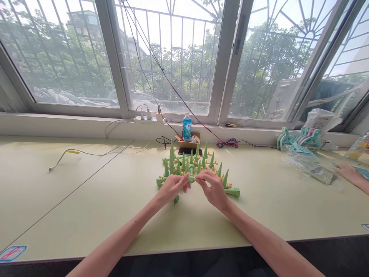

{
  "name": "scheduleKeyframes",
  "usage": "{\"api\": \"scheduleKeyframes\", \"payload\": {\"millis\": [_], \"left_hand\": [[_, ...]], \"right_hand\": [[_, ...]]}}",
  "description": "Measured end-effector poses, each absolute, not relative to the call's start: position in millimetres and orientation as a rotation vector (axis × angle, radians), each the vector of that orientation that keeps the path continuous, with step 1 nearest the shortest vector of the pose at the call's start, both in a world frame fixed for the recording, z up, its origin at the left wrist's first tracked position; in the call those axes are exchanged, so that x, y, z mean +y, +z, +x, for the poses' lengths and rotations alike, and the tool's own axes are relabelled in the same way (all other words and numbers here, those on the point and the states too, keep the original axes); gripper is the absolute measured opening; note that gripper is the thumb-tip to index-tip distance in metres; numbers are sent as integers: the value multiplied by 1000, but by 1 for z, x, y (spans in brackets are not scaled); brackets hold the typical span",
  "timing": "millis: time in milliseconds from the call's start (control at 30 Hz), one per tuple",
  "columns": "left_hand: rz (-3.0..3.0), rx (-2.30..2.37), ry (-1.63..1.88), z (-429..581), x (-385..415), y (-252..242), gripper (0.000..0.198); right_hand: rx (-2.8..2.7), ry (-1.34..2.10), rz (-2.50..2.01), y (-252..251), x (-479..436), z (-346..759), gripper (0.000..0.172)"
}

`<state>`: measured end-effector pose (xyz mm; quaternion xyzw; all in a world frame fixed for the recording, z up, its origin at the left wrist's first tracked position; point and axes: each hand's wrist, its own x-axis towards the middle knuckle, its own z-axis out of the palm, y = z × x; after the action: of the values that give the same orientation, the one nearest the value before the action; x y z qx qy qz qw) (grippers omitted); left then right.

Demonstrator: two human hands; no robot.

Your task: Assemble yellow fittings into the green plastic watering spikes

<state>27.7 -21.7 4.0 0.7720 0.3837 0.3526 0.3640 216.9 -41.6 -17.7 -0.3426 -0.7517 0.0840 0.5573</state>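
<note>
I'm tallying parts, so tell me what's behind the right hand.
Green spikes, several upright, with yellow pieces among them; farther back, a coiled cable. The right hand covers whatever lies directly behind it, so nothing there can be counted.

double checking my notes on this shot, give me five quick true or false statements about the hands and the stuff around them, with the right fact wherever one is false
1. The left hand and right hand meet at a green piece. True.
2. Every green cone lies flat on its side. False: many cones stand point up.
3. A bundled red and dark cable lies to the right of the bottle. True.
4. The bottle is red. False: it looks blue.
5. Another person's hand shows near the picture's left edge. False: it is near the right edge.
</note>
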Motion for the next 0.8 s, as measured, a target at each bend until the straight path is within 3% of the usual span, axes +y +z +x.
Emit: {"api": "scheduleKeyframes", "payload": {"millis": [400,800], "left_hand": [[2097,931,874,24,-24,7,49],[2245,956,1074,26,-25,1,31]], "right_hand": [[-1742,221,-836,-16,-42,218,17],[-1640,398,-856,-16,-42,217,11]]}}
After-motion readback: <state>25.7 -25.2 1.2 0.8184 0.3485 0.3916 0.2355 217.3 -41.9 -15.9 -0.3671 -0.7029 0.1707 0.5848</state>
